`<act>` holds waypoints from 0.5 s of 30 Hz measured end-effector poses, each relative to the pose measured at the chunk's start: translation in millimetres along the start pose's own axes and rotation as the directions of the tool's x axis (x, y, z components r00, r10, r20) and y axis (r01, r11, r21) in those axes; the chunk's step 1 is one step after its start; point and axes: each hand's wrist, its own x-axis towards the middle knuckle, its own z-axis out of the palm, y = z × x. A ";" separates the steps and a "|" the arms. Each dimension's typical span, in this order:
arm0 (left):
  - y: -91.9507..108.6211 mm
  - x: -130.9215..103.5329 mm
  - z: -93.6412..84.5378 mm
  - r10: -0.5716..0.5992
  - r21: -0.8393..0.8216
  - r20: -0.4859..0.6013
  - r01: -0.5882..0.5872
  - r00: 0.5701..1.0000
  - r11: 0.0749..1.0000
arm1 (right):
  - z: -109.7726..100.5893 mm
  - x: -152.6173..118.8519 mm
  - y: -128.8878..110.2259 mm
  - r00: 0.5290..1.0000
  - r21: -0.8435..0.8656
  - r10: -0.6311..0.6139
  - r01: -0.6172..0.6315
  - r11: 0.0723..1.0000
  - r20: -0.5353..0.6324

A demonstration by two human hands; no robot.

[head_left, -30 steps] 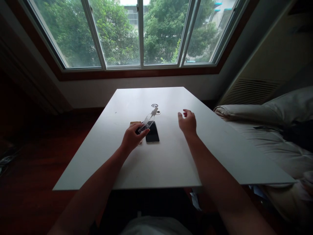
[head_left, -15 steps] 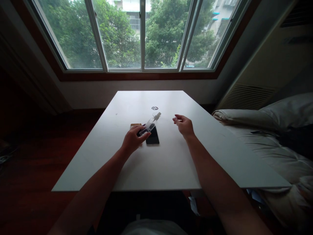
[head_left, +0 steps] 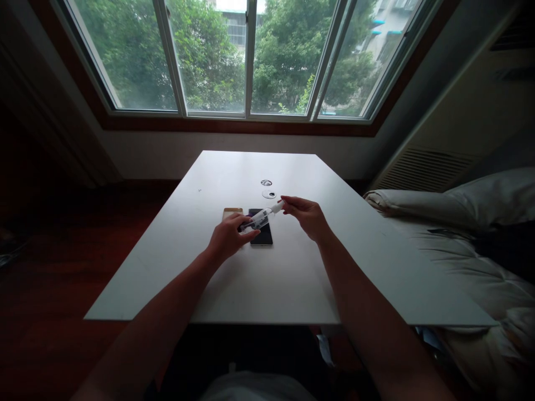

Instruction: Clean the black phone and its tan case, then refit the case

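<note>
A clear bottle (head_left: 259, 218) with a white top is tilted up to the right above the table. My left hand (head_left: 229, 235) grips its lower end. The fingers of my right hand (head_left: 304, 214) pinch at the white top (head_left: 277, 207); a small cap there is hard to tell from the top. Beneath the bottle lies a dark phone (head_left: 262, 238), and beside it a gold-edged phone (head_left: 232, 211) is partly covered by my left hand. Two small round items, one (head_left: 266, 182) behind the other (head_left: 269, 194), lie beyond the bottle.
The white table (head_left: 167, 278) stands below a window (head_left: 246, 67). On the right is a bed with a pale quilt (head_left: 438, 250) and a dark cloth (head_left: 507, 245). Red-brown floor (head_left: 50, 289) shows at left.
My right hand has moved left and its fingers now meet the bottle's top. The bottle leans lower in my left hand. The view has shifted slightly.
</note>
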 end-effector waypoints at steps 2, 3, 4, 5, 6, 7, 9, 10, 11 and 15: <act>0.0 0.2 -0.5 0.012 0.032 -0.012 -0.012 1.000 0.999 | -1.0 -0.9 -0.2 0.999 -0.014 0.017 -0.016 1.000 0.029; 0.3 0.3 -1.0 0.020 0.047 -0.020 -0.019 1.000 0.999 | -1.7 -1.2 0.2 0.999 -0.023 0.027 -0.026 0.999 0.040; 0.8 0.2 -1.8 0.029 0.062 -0.027 -0.027 0.999 0.998 | -2.6 -1.4 0.9 0.998 -0.034 0.038 -0.037 0.999 0.050; 1.5 0.0 -2.8 0.039 0.075 -0.033 -0.037 0.999 0.997 | -3.4 -1.6 1.9 0.997 -0.045 0.052 -0.049 0.998 0.062; 2.5 -0.3 -4.0 0.051 0.087 -0.037 -0.048 0.998 0.995 | -4.2 -1.6 2.8 0.995 -0.056 0.065 -0.061 0.997 0.073; 3.6 -0.6 -5.3 0.064 0.098 -0.037 -0.060 0.997 0.993 | -5.1 -1.7 3.6 0.993 -0.065 0.078 -0.072 0.995 0.085; 5.7 -1.2 -8.2 0.089 0.117 -0.028 -0.086 0.996 0.989 | -6.8 -1.7 3.9 0.989 -0.078 0.100 -0.092 0.993 0.107; 6.4 -1.5 -9.5 0.101 0.125 -0.022 -0.098 0.995 0.987 | -7.8 -1.8 3.2 0.987 -0.081 0.109 -0.099 0.992 0.118; 6.9 -1.7 -10.6 0.112 0.133 -0.017 -0.109 0.994 0.985 | -8.9 -2.1 2.0 0.984 -0.085 0.117 -0.107 0.991 0.131; 6.4 -1.3 -13.2 0.155 0.152 0.003 -0.154 0.988 0.976 | -10.5 -3.8 -3.6 0.970 -0.111 0.158 -0.139 0.984 0.187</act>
